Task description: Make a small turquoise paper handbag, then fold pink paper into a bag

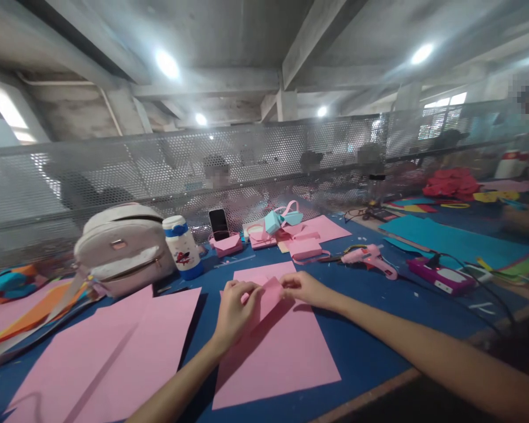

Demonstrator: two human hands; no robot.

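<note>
A small pink paper piece (268,296) is pinched between both my hands over the blue table (370,346). My left hand (234,310) grips its left side with curled fingers. My right hand (303,288) pinches its right edge. Under them lies a large pink paper sheet (277,358). Another pink sheet (264,272) lies just behind the hands.
More pink sheets (114,352) lie at the left. Behind stand a beige bag (119,247), a white and blue bottle (183,247), a phone (219,224) in a pink paper stand, finished paper bows (286,226), a pink glue gun (368,258). A perforated metal screen (158,170) bounds the table; people sit beyond.
</note>
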